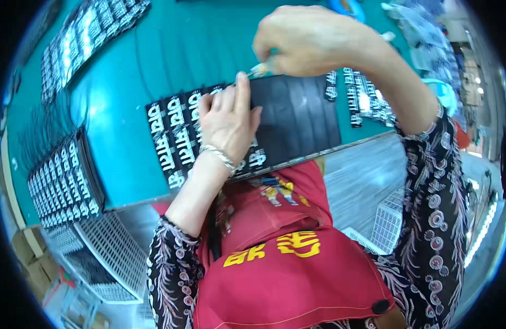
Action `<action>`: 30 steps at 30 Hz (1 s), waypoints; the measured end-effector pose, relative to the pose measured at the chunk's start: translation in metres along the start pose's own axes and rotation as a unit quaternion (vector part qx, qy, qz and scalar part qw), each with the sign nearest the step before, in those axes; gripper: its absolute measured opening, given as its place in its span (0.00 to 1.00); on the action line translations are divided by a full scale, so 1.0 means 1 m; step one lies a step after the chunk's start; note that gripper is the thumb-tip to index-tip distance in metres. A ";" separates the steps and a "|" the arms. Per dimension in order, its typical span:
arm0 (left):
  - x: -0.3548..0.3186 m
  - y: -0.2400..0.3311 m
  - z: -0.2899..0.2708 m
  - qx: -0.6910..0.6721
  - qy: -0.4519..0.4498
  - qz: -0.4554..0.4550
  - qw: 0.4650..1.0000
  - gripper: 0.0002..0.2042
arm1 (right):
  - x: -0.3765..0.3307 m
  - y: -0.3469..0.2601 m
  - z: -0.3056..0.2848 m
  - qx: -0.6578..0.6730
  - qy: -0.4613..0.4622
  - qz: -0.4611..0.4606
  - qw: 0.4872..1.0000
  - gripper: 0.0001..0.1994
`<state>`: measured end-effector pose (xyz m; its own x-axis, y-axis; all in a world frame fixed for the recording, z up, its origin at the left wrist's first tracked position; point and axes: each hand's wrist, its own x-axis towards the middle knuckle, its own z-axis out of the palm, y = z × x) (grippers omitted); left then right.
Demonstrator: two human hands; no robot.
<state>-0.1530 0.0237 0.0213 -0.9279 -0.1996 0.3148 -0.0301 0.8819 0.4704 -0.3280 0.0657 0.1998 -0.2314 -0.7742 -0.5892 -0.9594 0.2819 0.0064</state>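
A row of overlapping black strips with white printing (pixel 176 137) lies near the front edge of a teal table (pixel 132 109). To their right lies a plain black band of the same strips, face down (pixel 297 118). My left hand (pixel 228 118) rests flat on the row, a finger pressing at its top edge. Just above the black band, my right hand (pixel 308 41) is closed around a small light-coloured tool (pixel 258 68), whose tip touches the top edge beside my left fingertip.
More printed black strips lie in rows at the far left (pixel 83 33), at the left front (pixel 61 181) and at the right (pixel 362 101). White mesh baskets stand on the floor below the table (pixel 110 252) (pixel 387 219). A red apron (pixel 286 257) covers my front.
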 end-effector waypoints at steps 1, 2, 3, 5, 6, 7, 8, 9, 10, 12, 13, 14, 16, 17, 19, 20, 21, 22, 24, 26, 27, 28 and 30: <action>0.001 0.006 -0.004 0.011 -0.022 -0.007 1.000 0.38 | -0.008 0.005 0.000 -0.008 -0.001 0.012 1.000 0.10; -0.001 0.013 -0.007 0.035 -0.035 -0.021 0.999 0.37 | -0.015 0.006 0.003 0.029 -0.013 0.021 0.999 0.11; -0.001 0.020 -0.007 0.046 -0.035 -0.016 0.998 0.37 | -0.025 0.010 0.008 0.066 -0.023 0.029 0.997 0.13; -0.003 0.031 -0.003 0.056 -0.048 -0.001 0.997 0.36 | -0.049 0.033 0.055 0.104 0.028 0.009 0.994 0.15; -0.003 0.036 -0.003 0.062 -0.052 -0.001 0.997 0.35 | -0.061 0.041 0.077 0.141 0.081 -0.027 0.986 0.16; -0.008 0.037 -0.001 0.068 -0.040 0.009 0.997 0.34 | -0.072 0.038 0.098 0.172 0.052 0.008 0.984 0.17; -0.013 0.039 0.002 0.075 -0.030 0.019 0.997 0.34 | -0.081 0.034 0.120 0.204 0.023 0.040 0.978 0.19; -0.015 0.046 0.000 0.071 -0.059 0.014 0.996 0.31 | -0.088 0.036 0.148 0.238 0.039 0.071 0.968 0.20; -0.017 0.050 -0.001 0.073 -0.056 0.018 0.996 0.31 | -0.097 0.037 0.166 0.273 0.053 0.099 0.956 0.20; -0.022 0.055 -0.001 0.080 -0.049 0.046 0.995 0.28 | -0.109 0.049 0.186 0.302 0.068 0.142 0.940 0.21; -0.019 0.061 0.000 0.078 -0.055 0.047 0.994 0.25 | -0.113 0.068 0.204 0.297 0.131 0.190 0.927 0.21; -0.019 0.066 -0.002 0.078 -0.054 0.044 0.995 0.23 | -0.114 0.085 0.213 0.293 0.193 0.228 0.908 0.22; -0.021 0.072 0.002 0.099 -0.044 0.050 0.993 0.21 | -0.116 0.125 0.222 0.336 0.224 0.265 0.875 0.25; -0.020 0.076 0.004 0.095 -0.044 0.050 0.993 0.20 | -0.115 0.148 0.234 0.330 0.249 0.300 0.860 0.27; -0.021 0.079 0.011 0.091 -0.046 0.046 0.994 0.19 | -0.106 0.182 0.260 0.293 0.282 0.331 0.851 0.31; -0.021 0.083 0.015 0.088 -0.051 0.044 0.994 0.19 | -0.104 0.191 0.270 0.259 0.292 0.333 0.858 0.32; -0.023 0.086 0.018 0.100 -0.047 0.044 0.993 0.19 | -0.098 0.196 0.274 0.253 0.293 0.340 0.857 0.32; -0.026 0.087 0.024 0.112 -0.041 0.045 0.992 0.19 | -0.091 0.198 0.278 0.246 0.293 0.347 0.856 0.32; -0.033 0.090 0.036 0.105 -0.029 0.036 0.993 0.19 | -0.088 0.200 0.286 0.260 0.325 0.317 0.852 0.30; -0.039 0.092 0.047 0.101 -0.030 0.031 0.994 0.19 | -0.084 0.196 0.281 0.387 0.313 0.311 0.810 0.24; -0.043 0.092 0.052 0.105 -0.032 0.019 0.994 0.20 | -0.085 0.193 0.279 0.425 0.316 0.296 0.795 0.23; -0.045 0.093 0.052 0.107 -0.036 0.015 0.994 0.20 | -0.090 0.184 0.274 0.463 0.316 0.282 0.779 0.22; -0.049 0.093 0.050 0.094 -0.029 0.012 0.995 0.20 | -0.087 0.181 0.276 0.475 0.297 0.290 0.776 0.20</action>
<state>-0.1286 0.1371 0.0081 -0.9488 -0.1578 0.2737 -0.0718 0.9513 0.2998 -0.4368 0.3404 0.0295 -0.8835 -0.4070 -0.2318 -0.1806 0.7527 -0.6331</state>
